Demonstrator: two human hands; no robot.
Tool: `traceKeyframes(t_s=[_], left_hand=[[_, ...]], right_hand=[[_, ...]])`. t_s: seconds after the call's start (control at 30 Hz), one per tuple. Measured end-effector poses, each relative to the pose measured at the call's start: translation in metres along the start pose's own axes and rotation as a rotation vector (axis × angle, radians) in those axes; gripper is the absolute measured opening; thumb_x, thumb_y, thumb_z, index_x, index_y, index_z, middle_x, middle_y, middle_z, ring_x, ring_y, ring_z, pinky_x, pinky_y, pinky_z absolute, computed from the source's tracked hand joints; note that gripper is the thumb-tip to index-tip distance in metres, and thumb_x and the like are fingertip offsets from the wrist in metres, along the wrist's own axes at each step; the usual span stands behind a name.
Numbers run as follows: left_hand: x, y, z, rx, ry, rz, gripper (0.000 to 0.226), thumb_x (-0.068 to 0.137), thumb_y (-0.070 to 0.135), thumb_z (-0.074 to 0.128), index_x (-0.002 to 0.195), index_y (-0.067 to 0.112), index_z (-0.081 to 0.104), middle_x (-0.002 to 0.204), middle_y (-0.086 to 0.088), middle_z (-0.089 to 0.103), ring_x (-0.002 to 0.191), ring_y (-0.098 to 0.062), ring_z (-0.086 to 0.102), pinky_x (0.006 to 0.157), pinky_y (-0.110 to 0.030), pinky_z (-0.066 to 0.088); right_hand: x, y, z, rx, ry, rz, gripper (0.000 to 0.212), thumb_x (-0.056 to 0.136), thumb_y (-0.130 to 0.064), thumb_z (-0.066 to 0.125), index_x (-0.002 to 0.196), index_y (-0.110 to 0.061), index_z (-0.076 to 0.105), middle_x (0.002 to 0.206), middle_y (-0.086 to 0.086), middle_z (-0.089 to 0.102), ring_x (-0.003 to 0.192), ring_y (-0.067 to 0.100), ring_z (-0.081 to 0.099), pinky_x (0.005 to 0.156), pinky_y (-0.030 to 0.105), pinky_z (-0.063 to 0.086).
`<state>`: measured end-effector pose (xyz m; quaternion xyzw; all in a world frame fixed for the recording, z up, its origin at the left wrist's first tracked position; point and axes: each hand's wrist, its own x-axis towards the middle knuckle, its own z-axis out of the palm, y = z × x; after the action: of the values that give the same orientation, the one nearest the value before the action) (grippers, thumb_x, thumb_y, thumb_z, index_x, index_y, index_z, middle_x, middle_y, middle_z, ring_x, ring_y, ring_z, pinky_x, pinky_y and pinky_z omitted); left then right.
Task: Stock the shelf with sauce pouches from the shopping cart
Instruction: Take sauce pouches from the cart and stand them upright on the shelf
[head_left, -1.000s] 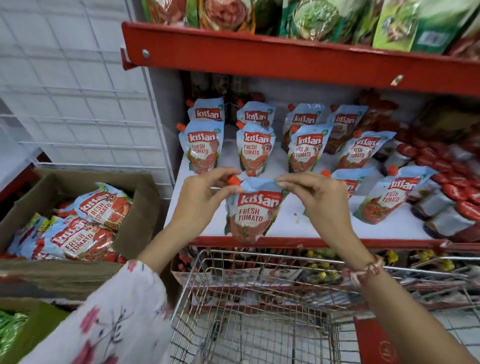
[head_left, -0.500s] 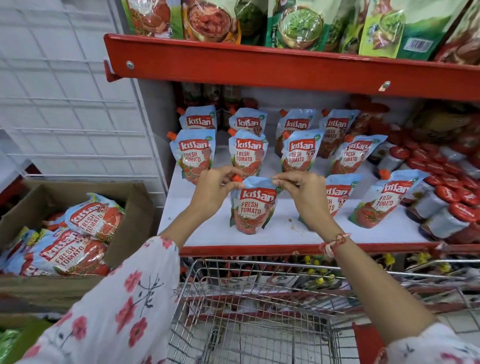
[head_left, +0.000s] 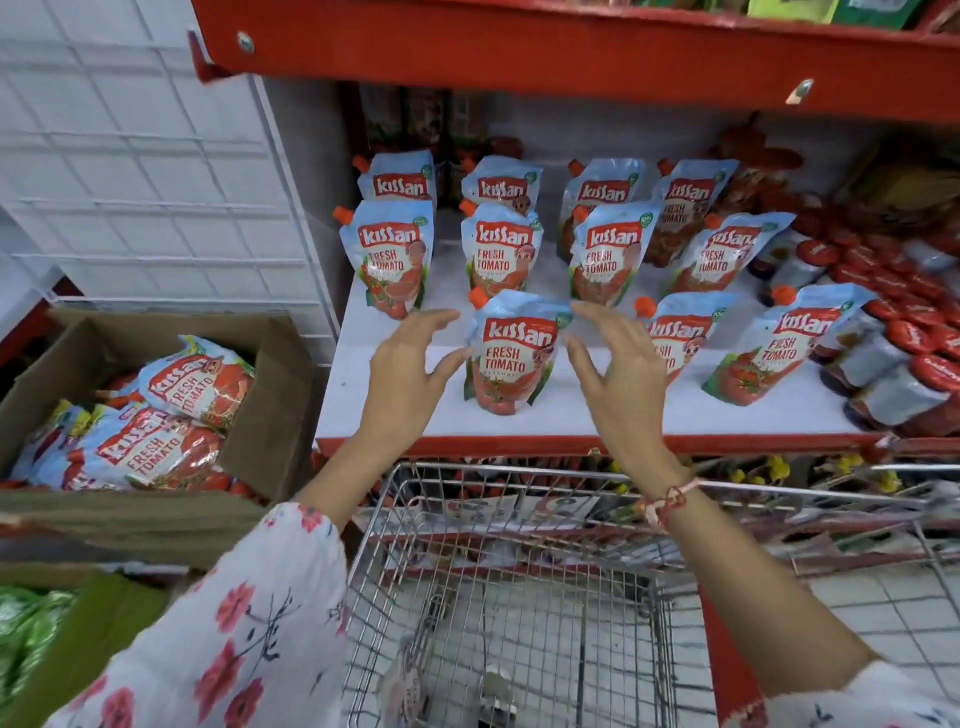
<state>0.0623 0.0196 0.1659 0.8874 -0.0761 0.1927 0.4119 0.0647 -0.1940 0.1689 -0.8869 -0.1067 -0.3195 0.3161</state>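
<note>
Placing step looks done — the front pouch (head_left: 511, 353) stands alone on the shelf (head_left: 571, 418), left hand (head_left: 410, 369) and right hand (head_left: 618, 374) spread open beside it (empty), so next likely means fetching another pouch.

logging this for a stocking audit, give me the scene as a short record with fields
setting: shop shelf with white deck, red edge
pouch just placed: front pouch upright, front row
left hand: open, beside it
right hand: open, beside it
shelf stock: more upright ketchup pouches behind and right
supply: cardboard box at left holding pouches
cart: wire basket below, no pouches visible

White wire grid panel (head_left: 156, 171) left; tiled floor (head_left: 883, 613).
</note>
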Motion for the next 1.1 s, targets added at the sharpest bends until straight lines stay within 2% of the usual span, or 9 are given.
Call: traceKeyframes(t_s=[0.07,0.17,0.27,0.4,0.5,0.63,0.8,0.9,1.1], left_hand=[[-0.034,-0.008,-0.002,0.032,-0.004,-0.002,0.031,0.086,0.023,0.067,0.114,0.013,0.061,0.113,-0.007,0.068,0.100,-0.022,0.065,0.090,-0.037,0.055],[-0.089,-0.023,-0.003,0.070,-0.098,-0.070,0.019,0.086,0.023,0.067,0.102,0.014,0.066,0.099,-0.003,0.072,0.088,-0.013,0.068,0.083,-0.029,0.057],[-0.144,-0.046,0.003,0.182,-0.314,-0.281,0.011,0.085,0.019,0.068,0.093,0.011,0.068,0.089,-0.004,0.074,0.077,-0.015,0.069,0.076,-0.029,0.058],[-0.217,-0.077,0.023,0.568,-0.822,-0.591,0.029,0.087,0.034,0.062,0.101,0.009,0.065,0.106,-0.011,0.070,0.098,-0.024,0.065,0.086,-0.033,0.051],[-0.250,-0.084,0.033,0.631,-0.958,-0.747,0.036,0.084,0.039,0.064,0.102,0.008,0.064,0.110,-0.009,0.070,0.100,-0.022,0.065,0.077,-0.027,0.048],[-0.260,-0.094,0.038,0.574,-1.010,-0.873,0.059,0.071,0.056,0.071,0.103,0.006,0.062,0.108,-0.008,0.069,0.092,-0.020,0.062,0.068,-0.024,0.041],[-0.268,-0.095,0.042,0.484,-1.087,-0.860,0.056,0.075,0.063,0.060,0.100,0.013,0.067,0.107,-0.007,0.071,0.091,-0.019,0.065,0.070,-0.025,0.044],[-0.269,-0.091,0.044,0.494,-1.121,-0.825,0.046,0.077,0.054,0.064,0.102,0.015,0.067,0.108,-0.005,0.071,0.095,-0.018,0.065,0.069,-0.022,0.041],[-0.268,-0.090,0.051,0.518,-1.106,-0.812,0.037,0.082,0.026,0.060,0.113,0.005,0.060,0.118,-0.012,0.066,0.107,-0.024,0.063,0.076,-0.025,0.048]], right_hand=[[-0.035,-0.008,0.004,0.016,0.028,-0.074,0.024,0.092,-0.017,0.058,0.112,-0.007,0.063,0.110,0.010,0.068,0.106,0.019,0.055,0.101,0.008,0.029],[-0.089,-0.017,0.017,0.087,-0.146,-0.095,0.021,0.090,-0.015,0.061,0.109,-0.008,0.066,0.105,0.007,0.071,0.101,0.017,0.061,0.097,0.018,0.044],[-0.143,-0.025,0.037,0.096,-0.483,-0.082,0.020,0.091,-0.018,0.059,0.109,-0.015,0.067,0.107,0.002,0.071,0.102,0.016,0.064,0.089,0.031,0.055],[-0.207,-0.030,0.074,0.044,-1.015,-0.110,0.029,0.094,-0.013,0.052,0.122,-0.019,0.060,0.126,0.002,0.063,0.119,0.018,0.056,0.096,0.032,0.051],[-0.235,-0.037,0.099,-0.021,-1.224,-0.203,0.036,0.090,0.001,0.054,0.124,-0.011,0.058,0.132,0.009,0.059,0.121,0.024,0.056,0.095,0.037,0.053],[-0.250,-0.045,0.122,-0.087,-1.344,-0.231,0.024,0.094,-0.002,0.049,0.114,-0.002,0.061,0.118,0.020,0.065,0.109,0.034,0.061,0.091,0.046,0.053],[-0.257,-0.050,0.132,-0.170,-1.378,-0.302,0.018,0.089,-0.001,0.059,0.105,0.002,0.066,0.101,0.019,0.071,0.093,0.031,0.069,0.082,0.042,0.058],[-0.256,-0.050,0.133,-0.178,-1.372,-0.313,0.020,0.090,-0.005,0.058,0.107,0.000,0.066,0.100,0.019,0.071,0.092,0.031,0.069,0.081,0.042,0.058],[-0.250,-0.046,0.126,-0.180,-1.353,-0.258,0.019,0.087,-0.001,0.060,0.104,0.001,0.067,0.097,0.019,0.071,0.092,0.031,0.067,0.081,0.040,0.057]])
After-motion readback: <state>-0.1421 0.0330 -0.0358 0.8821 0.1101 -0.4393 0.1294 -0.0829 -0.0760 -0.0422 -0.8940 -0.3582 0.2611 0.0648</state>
